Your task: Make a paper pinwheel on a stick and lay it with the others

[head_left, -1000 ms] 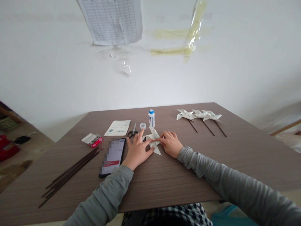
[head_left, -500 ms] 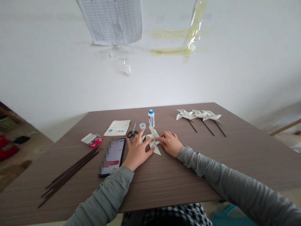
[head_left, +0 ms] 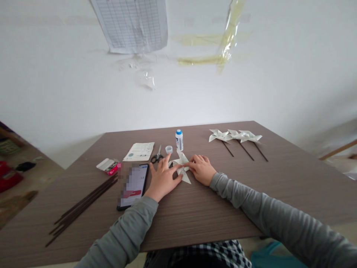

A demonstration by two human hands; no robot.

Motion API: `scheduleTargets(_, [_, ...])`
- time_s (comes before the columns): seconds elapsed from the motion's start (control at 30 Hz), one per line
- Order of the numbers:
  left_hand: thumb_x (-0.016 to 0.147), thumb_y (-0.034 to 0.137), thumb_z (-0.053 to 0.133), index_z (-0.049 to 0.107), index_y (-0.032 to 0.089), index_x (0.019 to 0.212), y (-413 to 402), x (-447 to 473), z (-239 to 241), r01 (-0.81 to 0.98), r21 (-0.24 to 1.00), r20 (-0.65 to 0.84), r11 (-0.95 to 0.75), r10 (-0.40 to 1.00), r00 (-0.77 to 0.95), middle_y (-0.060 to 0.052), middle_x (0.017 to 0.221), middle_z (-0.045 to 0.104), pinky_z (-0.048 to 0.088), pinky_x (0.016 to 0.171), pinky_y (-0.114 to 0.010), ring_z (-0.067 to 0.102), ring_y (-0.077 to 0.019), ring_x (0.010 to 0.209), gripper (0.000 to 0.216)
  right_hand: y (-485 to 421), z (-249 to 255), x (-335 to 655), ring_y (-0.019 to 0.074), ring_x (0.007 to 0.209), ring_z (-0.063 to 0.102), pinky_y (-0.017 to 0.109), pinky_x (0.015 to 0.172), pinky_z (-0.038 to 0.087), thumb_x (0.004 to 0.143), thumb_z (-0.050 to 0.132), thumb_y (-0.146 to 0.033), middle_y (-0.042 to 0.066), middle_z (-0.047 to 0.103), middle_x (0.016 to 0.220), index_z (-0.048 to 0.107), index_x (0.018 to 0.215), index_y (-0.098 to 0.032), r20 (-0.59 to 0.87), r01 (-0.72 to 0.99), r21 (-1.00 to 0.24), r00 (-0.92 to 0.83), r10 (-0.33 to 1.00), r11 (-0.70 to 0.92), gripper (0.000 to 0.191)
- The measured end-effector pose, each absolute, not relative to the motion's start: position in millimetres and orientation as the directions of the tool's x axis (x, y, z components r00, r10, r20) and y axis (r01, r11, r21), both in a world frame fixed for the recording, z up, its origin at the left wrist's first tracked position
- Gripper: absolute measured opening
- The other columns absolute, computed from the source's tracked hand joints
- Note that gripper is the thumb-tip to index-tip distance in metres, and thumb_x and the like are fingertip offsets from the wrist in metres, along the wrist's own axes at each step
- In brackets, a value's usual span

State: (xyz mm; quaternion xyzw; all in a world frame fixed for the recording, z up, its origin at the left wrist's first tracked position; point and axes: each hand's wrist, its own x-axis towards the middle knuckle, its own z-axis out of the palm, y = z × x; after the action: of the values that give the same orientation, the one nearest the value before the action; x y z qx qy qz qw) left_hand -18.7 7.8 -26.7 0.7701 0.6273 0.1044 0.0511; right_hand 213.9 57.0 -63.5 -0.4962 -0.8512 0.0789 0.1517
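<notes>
A white printed-paper pinwheel shape [head_left: 182, 168] lies flat on the brown table [head_left: 195, 208] in front of me. My left hand [head_left: 162, 179] rests on its left side, fingers spread, fingertips pressing the paper's middle. My right hand [head_left: 202, 169] presses from the right, its index fingertip meeting the left fingers at the centre. Just behind the paper stand a small glue bottle [head_left: 179, 140] with a blue top and its loose clear cap [head_left: 169, 149]. Scissors [head_left: 157, 155] lie left of the cap.
Three finished paper pinwheels [head_left: 235, 136] on dark sticks lie at the back right. A phone [head_left: 133, 185], a bundle of dark sticks [head_left: 83, 206], a small pink-and-white box [head_left: 109, 165] and a printed leaflet [head_left: 139, 151] lie to the left. A white wall rises behind.
</notes>
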Motion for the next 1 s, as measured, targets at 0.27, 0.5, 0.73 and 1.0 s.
scheduleTargets(0.27, [0.117,0.038,0.091,0.098,0.043,0.156,8.2,-19.6,-32.3,0.952,0.227,0.142,-0.206,0.974,0.177,-0.014,0.209,0.054,0.030,0.154,-0.099,0.055,-0.0545,0.189,0.040,55.0,-66.2,215.9,0.0366,0.147,0.071,0.065,0.140,0.050,0.127,0.070,-0.021,0.014,0.081,0.150,0.092,0.165,-0.043,0.177,0.818,-0.292,-0.464,0.868,0.496,0.050])
scheduleTargets(0.5, [0.113,0.043,0.095,0.096,0.043,0.157,10.2,-22.4,-41.6,0.949,0.240,0.186,-0.204,0.969,0.162,-0.014,0.206,0.056,0.038,0.153,-0.095,0.057,-0.0544,0.185,0.044,57.6,-70.6,220.8,0.0365,0.144,0.073,0.071,0.142,0.048,0.125,0.074,-0.021,0.013,0.083,0.147,0.094,0.162,-0.041,0.220,0.788,-0.317,-0.481,0.849,0.528,0.047])
scheduleTargets(0.73, [0.118,0.042,0.090,0.092,0.043,0.165,5.3,-20.5,-38.4,0.957,0.229,0.160,-0.179,0.976,0.145,-0.014,0.208,0.053,0.037,0.152,-0.098,0.054,-0.0550,0.188,0.047,62.8,-73.2,230.7,0.0347,0.143,0.077,0.061,0.137,0.054,0.123,0.079,-0.022,0.013,0.087,0.143,0.096,0.158,-0.035,0.248,0.731,-0.405,-0.491,0.835,0.549,0.041])
scheduleTargets(1.0, [0.124,0.041,0.082,0.090,0.041,0.167,0.9,-24.5,-34.1,0.947,0.244,0.176,-0.210,0.970,0.169,-0.016,0.206,0.056,0.041,0.150,-0.096,0.055,-0.0533,0.188,0.044,65.2,-77.6,234.5,0.0359,0.138,0.079,0.059,0.128,0.060,0.119,0.082,-0.020,0.013,0.089,0.141,0.096,0.154,-0.032,0.345,0.691,-0.445,-0.455,0.821,0.570,0.040])
